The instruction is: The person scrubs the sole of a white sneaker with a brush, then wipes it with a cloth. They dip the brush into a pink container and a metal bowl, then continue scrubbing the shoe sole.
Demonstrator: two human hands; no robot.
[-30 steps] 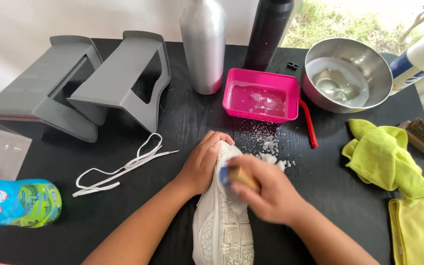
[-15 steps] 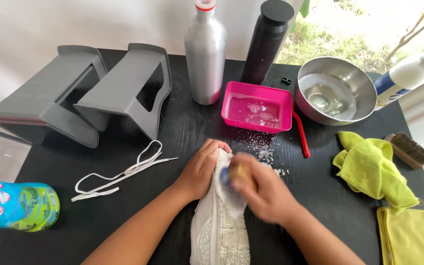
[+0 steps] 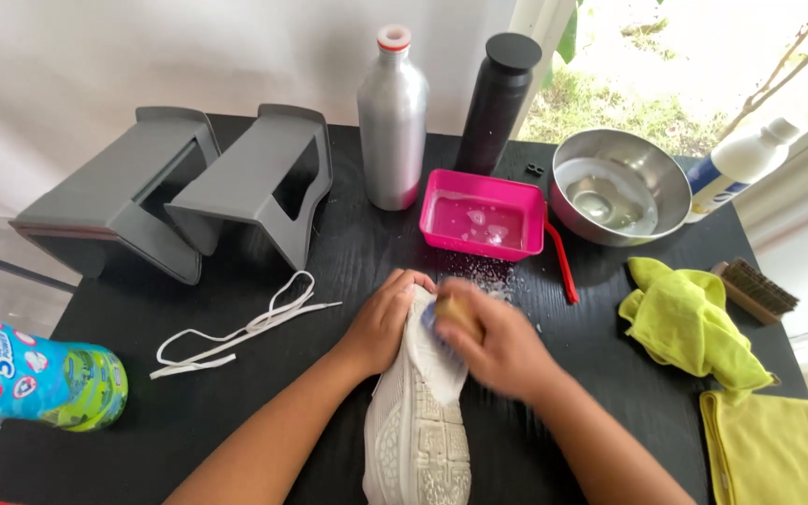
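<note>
On my bench [image 3: 189,411]: white laces [image 3: 245,329] left, pink tray [image 3: 484,217] and steel bowl [image 3: 619,185] far, yellow cloths [image 3: 689,323] right.

A single head-worn camera looks steeply down from close above onto the black table [image 3: 189,411]. It faces away from the person toward the white wall [image 3: 142,56] and window [image 3: 703,56] beyond.

I see bright daylight pouring in from the window [image 3: 703,56] at upper right, washing that corner out. The steel bowl [image 3: 621,187] glints. Shadows on the black table [image 3: 236,393] stay soft. My right hand [image 3: 502,351] is motion-blurred; edges bow slightly.
</note>
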